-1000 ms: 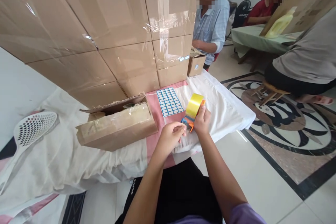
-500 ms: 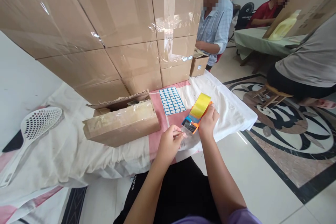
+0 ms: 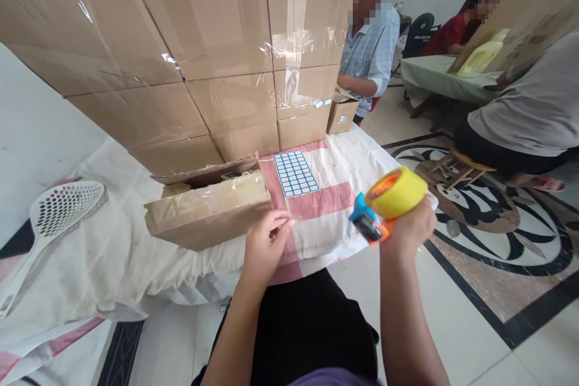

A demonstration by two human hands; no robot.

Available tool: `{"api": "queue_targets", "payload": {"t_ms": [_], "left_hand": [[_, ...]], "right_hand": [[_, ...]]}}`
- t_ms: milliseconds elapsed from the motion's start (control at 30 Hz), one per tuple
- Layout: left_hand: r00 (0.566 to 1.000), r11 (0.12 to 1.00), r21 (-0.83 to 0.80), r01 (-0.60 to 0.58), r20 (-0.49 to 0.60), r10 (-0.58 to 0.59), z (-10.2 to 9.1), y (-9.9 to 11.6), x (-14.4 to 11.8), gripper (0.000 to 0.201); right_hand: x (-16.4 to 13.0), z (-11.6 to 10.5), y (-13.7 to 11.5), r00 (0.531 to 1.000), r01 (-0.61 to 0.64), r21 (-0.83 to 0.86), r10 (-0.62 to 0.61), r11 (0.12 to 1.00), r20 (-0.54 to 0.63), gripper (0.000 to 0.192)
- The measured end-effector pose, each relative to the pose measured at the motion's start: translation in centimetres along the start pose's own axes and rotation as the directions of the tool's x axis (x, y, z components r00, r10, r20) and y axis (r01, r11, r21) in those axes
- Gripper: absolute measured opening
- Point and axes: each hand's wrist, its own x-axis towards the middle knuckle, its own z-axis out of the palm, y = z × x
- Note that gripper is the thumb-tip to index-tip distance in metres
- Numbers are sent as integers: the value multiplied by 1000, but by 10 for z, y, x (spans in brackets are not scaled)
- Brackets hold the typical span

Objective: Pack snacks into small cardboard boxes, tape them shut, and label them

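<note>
My right hand (image 3: pixel 412 230) grips a tape dispenser (image 3: pixel 367 221) with a blue and orange frame and a thick roll of yellowish tape (image 3: pixel 403 192). It is raised over the table's right front edge. Thumb and forefinger of my left hand (image 3: pixel 266 246) are pinched together on a small, faint piece of clear tape (image 3: pixel 295 218). Just left of that hand stands an open cardboard box (image 3: pixel 210 217) with a taped side; its contents are mostly hidden. A sheet of blue-bordered labels (image 3: pixel 296 174) lies flat behind my hands.
A tall wall of taped cartons (image 3: pixel 226 42) lines the table's far side. A small carton (image 3: pixel 342 113) stands at its right end, near a person in a checked shirt. To the left lies a white slotted strainer (image 3: pixel 63 208). Other people sit at a green-covered table (image 3: pixel 425 72).
My right hand has moved right with the tape dispenser, turning it. My left hand has moved slightly left, toward the open box. The gap between both hands has widened.
</note>
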Motion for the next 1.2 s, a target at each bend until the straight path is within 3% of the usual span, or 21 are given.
{"api": "queue_targets", "payload": {"t_ms": [100,200,267,333,400,433,467,500,533,567,600,633,667,733,833,900,967,1000,1067,1133,1200], "left_hand": [[997,984,-174,-32,-70,20,-4,17,-1,17],[995,951,-309,3,-93,-33,-6,23,-2,15],[990,922,-386,37,-110,-86,-10,21,-1,15],[985,892,-449,48,-129,-118,-16,18,-1,16],[983,868,-494,50,-131,-131,-23,16,-1,17],[983,860,-507,54,-127,-136,-26,16,-1,17],[982,857,-511,62,-122,-144,-29,17,-2,17],[981,858,-508,74,-117,-155,-32,18,-2,18],[980,862,-499,87,-114,-164,-34,19,-3,18],[979,868,-488,93,-113,-168,-36,21,-5,19],[979,875,-475,93,-115,-167,-38,23,-6,19],[979,883,-462,89,-122,-163,-39,25,-8,20],[979,891,-445,86,-128,-158,-40,27,-11,20],[979,917,-388,89,-136,-152,-44,29,-15,21],[935,969,-206,133,-298,-191,-57,28,-16,29],[853,988,-28,154,-501,-147,-72,25,-9,34],[792,966,229,120,-608,46,-93,22,5,32],[792,922,377,89,-588,164,-104,20,14,33],[842,780,625,17,-430,326,-125,16,32,42],[910,670,741,-49,-243,335,-140,11,44,47],[949,640,762,-96,-123,289,-147,7,46,43]], "right_hand": [[19,33,23,987,61,-19,-57,998,153,56],[35,59,56,914,79,-161,-7,984,405,58],[42,62,72,857,112,-241,29,964,514,56],[42,55,76,863,201,-321,-12,926,506,52],[30,44,65,902,350,-396,-191,849,386,50],[20,40,56,890,431,-415,-301,801,342,49],[6,39,44,850,515,-394,-392,761,353,49],[-10,40,31,782,588,-321,-421,742,459,40],[-28,43,18,652,642,-192,-396,742,647,28],[-46,48,6,467,663,-61,-348,746,813,21],[-63,55,-5,333,673,21,-329,739,884,16],[-77,61,-14,245,683,80,-331,726,911,10],[-88,67,-21,180,689,120,-330,715,927,4],[-101,74,-32,114,718,157,-338,678,934,6],[-101,70,-48,103,742,180,-374,646,922,10],[-93,66,-60,179,683,184,-406,707,896,10],[-82,68,-72,260,546,173,-362,820,895,10],[-77,72,-76,282,463,149,-305,873,910,11],[-67,87,-81,268,290,71,-153,954,951,16],[-63,109,-78,210,137,-8,-21,991,977,21],[-67,135,-70,168,142,-49,25,989,985,23]]}}
